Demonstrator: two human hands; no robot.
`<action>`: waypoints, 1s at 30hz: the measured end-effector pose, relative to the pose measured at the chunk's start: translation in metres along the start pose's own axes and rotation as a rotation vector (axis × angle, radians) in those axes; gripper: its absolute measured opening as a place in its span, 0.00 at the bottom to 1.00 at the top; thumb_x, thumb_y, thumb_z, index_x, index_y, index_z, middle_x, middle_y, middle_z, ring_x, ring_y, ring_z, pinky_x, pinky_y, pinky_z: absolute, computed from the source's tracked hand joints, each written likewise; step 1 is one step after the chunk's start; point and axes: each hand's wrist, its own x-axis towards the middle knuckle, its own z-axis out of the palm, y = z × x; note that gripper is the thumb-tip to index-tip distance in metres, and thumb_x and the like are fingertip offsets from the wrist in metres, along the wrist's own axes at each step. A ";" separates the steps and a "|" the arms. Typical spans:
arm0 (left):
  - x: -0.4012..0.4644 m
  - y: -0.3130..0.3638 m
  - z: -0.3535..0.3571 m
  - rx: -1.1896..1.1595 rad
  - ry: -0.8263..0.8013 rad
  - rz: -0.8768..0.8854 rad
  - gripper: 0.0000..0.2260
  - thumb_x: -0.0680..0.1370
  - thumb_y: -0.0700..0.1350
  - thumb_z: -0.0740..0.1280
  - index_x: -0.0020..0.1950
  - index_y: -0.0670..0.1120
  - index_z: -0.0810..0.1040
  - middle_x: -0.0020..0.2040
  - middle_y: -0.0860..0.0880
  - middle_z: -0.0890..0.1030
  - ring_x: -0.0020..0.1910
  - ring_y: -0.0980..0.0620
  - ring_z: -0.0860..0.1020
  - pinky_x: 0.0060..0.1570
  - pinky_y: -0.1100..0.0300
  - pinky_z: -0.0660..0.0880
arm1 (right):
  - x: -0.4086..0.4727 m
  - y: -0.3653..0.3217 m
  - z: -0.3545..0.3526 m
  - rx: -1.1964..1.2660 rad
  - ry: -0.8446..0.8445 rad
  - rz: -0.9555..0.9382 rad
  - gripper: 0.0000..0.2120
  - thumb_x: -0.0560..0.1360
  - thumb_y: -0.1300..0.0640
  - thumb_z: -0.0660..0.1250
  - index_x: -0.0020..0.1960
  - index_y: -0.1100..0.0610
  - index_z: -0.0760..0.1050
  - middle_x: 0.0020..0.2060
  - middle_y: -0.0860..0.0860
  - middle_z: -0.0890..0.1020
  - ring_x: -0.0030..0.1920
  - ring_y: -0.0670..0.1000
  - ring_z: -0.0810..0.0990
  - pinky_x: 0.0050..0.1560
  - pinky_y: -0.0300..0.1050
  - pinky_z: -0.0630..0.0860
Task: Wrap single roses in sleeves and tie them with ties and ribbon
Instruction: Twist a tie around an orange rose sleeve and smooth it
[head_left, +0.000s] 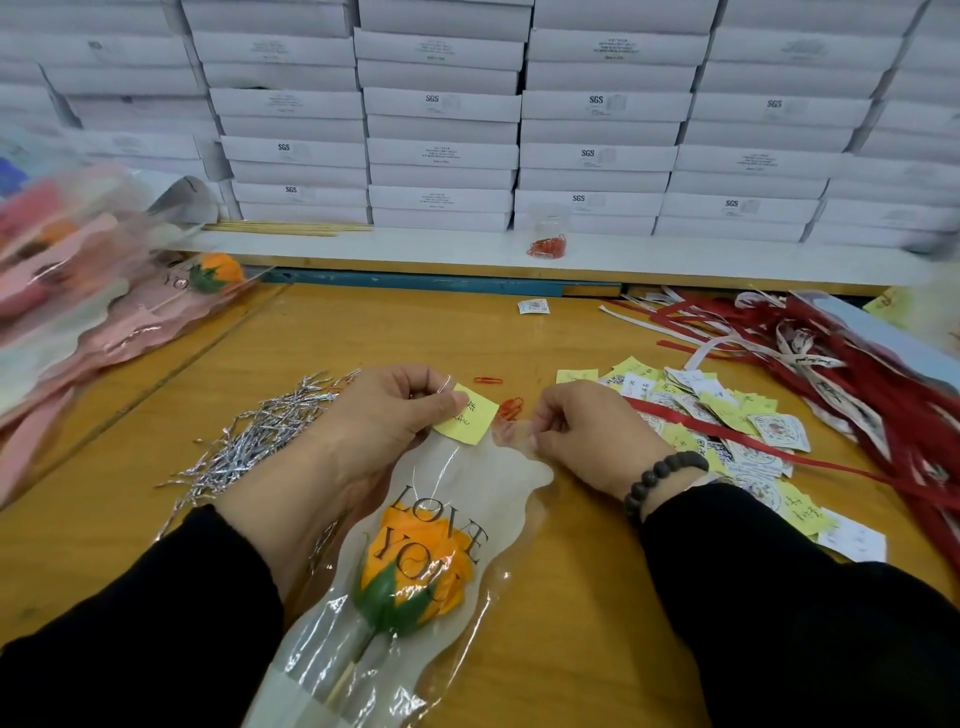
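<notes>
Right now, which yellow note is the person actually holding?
The yellow note at the top of the sleeve, pinched by the left hand. The other yellow notes lie loose in a pile to the right.

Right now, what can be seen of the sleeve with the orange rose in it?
The sleeve is clear, glossy plastic with a wavy edge and black "LOVE YOU" lettering. It lies flat on the wooden table, open end pointing away. Inside are an orange rose with green sepals and a pale stick stem. The left hand and right hand pinch its top edge.
</notes>
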 end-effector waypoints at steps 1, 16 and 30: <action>0.000 0.000 0.000 -0.003 -0.006 -0.005 0.05 0.76 0.36 0.66 0.39 0.39 0.76 0.34 0.44 0.80 0.29 0.54 0.77 0.31 0.64 0.74 | 0.000 0.000 0.000 -0.008 -0.008 -0.006 0.10 0.74 0.62 0.65 0.36 0.51 0.71 0.34 0.43 0.72 0.35 0.39 0.69 0.32 0.32 0.63; -0.001 0.000 0.000 -0.032 -0.024 -0.009 0.05 0.76 0.35 0.66 0.39 0.38 0.76 0.32 0.44 0.80 0.26 0.54 0.77 0.28 0.65 0.75 | 0.006 -0.008 0.012 -0.025 0.058 -0.123 0.07 0.75 0.56 0.66 0.51 0.53 0.81 0.45 0.47 0.72 0.46 0.48 0.73 0.46 0.40 0.69; -0.002 0.001 0.002 -0.012 -0.022 0.001 0.03 0.76 0.35 0.66 0.42 0.37 0.76 0.36 0.41 0.80 0.28 0.53 0.77 0.29 0.65 0.75 | 0.003 -0.006 0.001 0.629 0.259 -0.025 0.07 0.74 0.63 0.67 0.41 0.54 0.79 0.32 0.47 0.78 0.29 0.36 0.75 0.32 0.25 0.72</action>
